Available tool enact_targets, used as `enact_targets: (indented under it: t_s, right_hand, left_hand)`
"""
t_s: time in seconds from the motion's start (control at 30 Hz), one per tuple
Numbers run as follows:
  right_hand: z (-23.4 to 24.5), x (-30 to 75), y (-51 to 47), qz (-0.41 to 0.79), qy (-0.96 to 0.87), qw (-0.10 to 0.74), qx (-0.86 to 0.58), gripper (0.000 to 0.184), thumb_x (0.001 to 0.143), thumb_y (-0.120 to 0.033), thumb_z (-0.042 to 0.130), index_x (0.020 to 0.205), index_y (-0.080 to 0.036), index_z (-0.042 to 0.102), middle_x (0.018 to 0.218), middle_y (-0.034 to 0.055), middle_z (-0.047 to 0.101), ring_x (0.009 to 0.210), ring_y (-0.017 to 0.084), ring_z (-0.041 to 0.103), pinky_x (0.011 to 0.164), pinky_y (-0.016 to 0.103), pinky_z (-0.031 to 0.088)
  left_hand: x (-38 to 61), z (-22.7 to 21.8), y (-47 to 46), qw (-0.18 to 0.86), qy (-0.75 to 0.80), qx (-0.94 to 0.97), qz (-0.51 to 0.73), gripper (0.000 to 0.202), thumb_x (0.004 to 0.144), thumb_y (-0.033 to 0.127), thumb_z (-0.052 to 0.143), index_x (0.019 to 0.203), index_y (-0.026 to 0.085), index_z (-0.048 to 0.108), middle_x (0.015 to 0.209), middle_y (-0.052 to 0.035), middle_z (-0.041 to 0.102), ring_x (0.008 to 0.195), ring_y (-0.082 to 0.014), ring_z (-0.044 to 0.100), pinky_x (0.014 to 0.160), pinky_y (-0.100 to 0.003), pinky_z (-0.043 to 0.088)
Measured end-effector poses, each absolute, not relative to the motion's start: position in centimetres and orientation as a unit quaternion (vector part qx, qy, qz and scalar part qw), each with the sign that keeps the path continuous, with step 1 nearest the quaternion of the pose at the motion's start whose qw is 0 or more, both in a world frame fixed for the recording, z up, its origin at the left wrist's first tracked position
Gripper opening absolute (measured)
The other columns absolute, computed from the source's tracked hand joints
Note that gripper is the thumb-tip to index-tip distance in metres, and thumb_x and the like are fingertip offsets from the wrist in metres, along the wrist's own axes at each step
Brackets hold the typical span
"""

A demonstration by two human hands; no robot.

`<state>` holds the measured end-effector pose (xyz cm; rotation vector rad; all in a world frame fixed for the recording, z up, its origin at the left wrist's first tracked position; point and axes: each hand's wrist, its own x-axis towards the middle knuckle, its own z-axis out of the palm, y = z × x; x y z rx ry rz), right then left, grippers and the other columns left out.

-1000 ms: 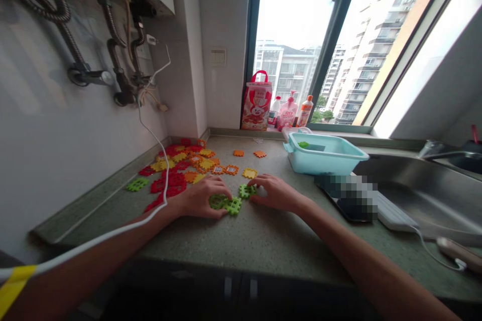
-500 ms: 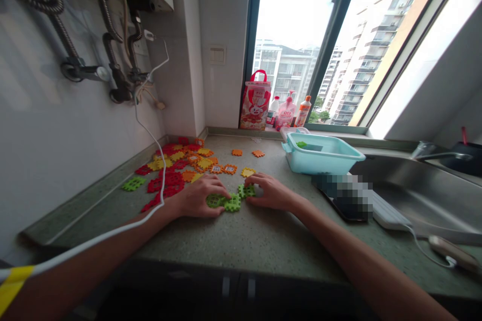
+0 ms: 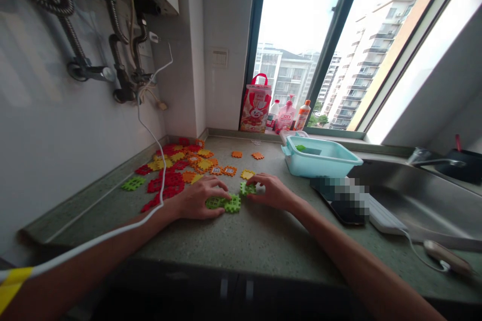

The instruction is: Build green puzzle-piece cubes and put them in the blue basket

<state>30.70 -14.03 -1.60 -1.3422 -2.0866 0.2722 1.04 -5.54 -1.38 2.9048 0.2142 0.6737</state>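
Note:
My left hand (image 3: 201, 196) rests on the countertop, fingers closed over a green interlocking plastic piece (image 3: 214, 202). Joined to its right side, or touching it, is a second green piece (image 3: 232, 203). Between the thumb and fingers of my right hand (image 3: 271, 191) is another green piece (image 3: 247, 189), a little apart from that pair. Just beyond the hands lies a yellow piece (image 3: 247, 174). A heap of red pieces (image 3: 169, 181), with orange and yellow ones mixed in, spreads beside and behind my left hand.
A light blue plastic tub (image 3: 320, 158) stands right of the hands, near the sink (image 3: 425, 200). A phone (image 3: 348, 210) and a white power strip (image 3: 386, 215) lie in front of it. A white cable (image 3: 162, 180) hangs across my left arm. Bottles (image 3: 286, 115) line the windowsill.
The right-hand green piece has shifted slightly away from the joined pair, leaving a small gap. My left hand stays put. The camera view has tilted slightly.

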Motion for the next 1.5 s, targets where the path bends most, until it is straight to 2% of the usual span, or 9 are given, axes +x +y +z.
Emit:
enact_targets:
  t_s: [0.2,0.3,0.4,0.57,0.73,0.9,1.07,1.27,1.5]
  right_hand:
    - [-1.0,28.7,-13.8,0.451,-0.548,0.574,-0.409,0.035,0.082,-0.050,0.083,0.105,-0.025,0.074,0.104,0.0032,0.076,0.094,0.021,0.069,0.082,0.034,0.054]
    - [-0.8,27.4,-14.0,0.562,-0.432,0.624,-0.330,0.035,0.082,-0.050,0.083,0.105,-0.026,0.073,0.109,0.0026,0.076,0.096,0.020,0.070,0.085,0.034,0.056]
    - [-0.9,26.6,-14.3,0.598,-0.397,0.632,-0.292,0.034,0.085,-0.049,0.082,0.106,-0.025,0.072,0.110,0.0034,0.076,0.098,0.021,0.071,0.089,0.036,0.056]
    - [-1.2,26.4,-14.6,0.606,-0.412,0.622,-0.276,0.034,0.085,-0.047,0.084,0.107,-0.025,0.071,0.107,0.0023,0.076,0.096,0.019,0.072,0.094,0.036,0.054]
    - [-1.4,26.3,-14.6,0.600,-0.424,0.602,-0.313,0.041,0.077,-0.048,0.090,0.106,-0.025,0.071,0.108,0.0028,0.076,0.097,0.020,0.072,0.096,0.038,0.054]
    - [-1.8,27.2,-13.9,0.516,-0.466,0.600,-0.395,0.043,0.077,-0.053,0.088,0.106,-0.025,0.074,0.110,0.0053,0.077,0.102,0.022,0.070,0.089,0.035,0.053]
    - [-2.0,28.4,-13.7,0.430,-0.498,0.603,-0.451,0.046,0.077,-0.058,0.086,0.108,-0.025,0.075,0.109,0.0067,0.077,0.102,0.023,0.068,0.087,0.036,0.052]
    - [-2.1,28.5,-13.7,0.395,-0.542,0.580,-0.462,0.046,0.079,-0.057,0.084,0.110,-0.024,0.075,0.108,0.0067,0.077,0.099,0.023,0.068,0.085,0.036,0.052]
    - [-2.0,28.4,-14.0,0.369,-0.597,0.556,-0.446,0.042,0.081,-0.049,0.084,0.113,-0.024,0.075,0.112,0.0071,0.077,0.105,0.024,0.069,0.093,0.039,0.052]
  left_hand:
    - [1.9,1.4,-5.7,-0.026,0.070,0.935,0.346,0.051,0.092,0.045,0.076,0.137,0.026,0.061,0.131,-0.0089,0.069,0.123,-0.0276,0.064,0.109,-0.044,0.047]
    - [3.6,3.6,-6.1,-0.072,0.096,0.923,0.364,0.062,0.088,0.052,0.078,0.139,0.024,0.058,0.133,-0.0103,0.069,0.120,-0.0302,0.065,0.106,-0.046,0.048]
    - [5.6,4.5,-6.5,-0.090,0.110,0.916,0.375,0.062,0.084,0.055,0.080,0.133,0.022,0.060,0.127,-0.0104,0.072,0.113,-0.0309,0.068,0.099,-0.046,0.050]
    - [7.4,2.9,-6.4,-0.066,0.136,0.898,0.414,0.040,0.088,0.039,0.076,0.122,0.023,0.065,0.117,-0.0071,0.075,0.109,-0.0281,0.069,0.097,-0.044,0.049]
    - [6.4,2.0,-5.4,0.013,0.155,0.894,0.419,0.041,0.082,0.029,0.079,0.119,0.022,0.065,0.117,-0.0078,0.074,0.111,-0.0272,0.068,0.100,-0.042,0.052]
    - [4.0,3.1,-3.6,0.102,0.080,0.944,0.303,0.045,0.082,0.036,0.083,0.121,0.021,0.069,0.114,-0.0068,0.076,0.107,-0.0240,0.070,0.101,-0.038,0.051]
    - [3.6,2.9,-3.5,0.125,0.067,0.970,0.196,0.039,0.078,0.044,0.085,0.108,0.021,0.074,0.101,-0.0052,0.076,0.093,-0.0226,0.070,0.092,-0.035,0.051]
    - [4.3,1.8,-3.9,0.134,0.089,0.976,0.145,0.037,0.076,0.042,0.085,0.105,0.021,0.075,0.100,-0.0046,0.075,0.093,-0.0226,0.069,0.089,-0.032,0.049]
    - [4.3,1.6,-3.9,0.136,0.108,0.978,0.119,0.038,0.075,0.047,0.085,0.104,0.024,0.078,0.096,-0.0027,0.075,0.089,-0.0209,0.069,0.086,-0.030,0.049]
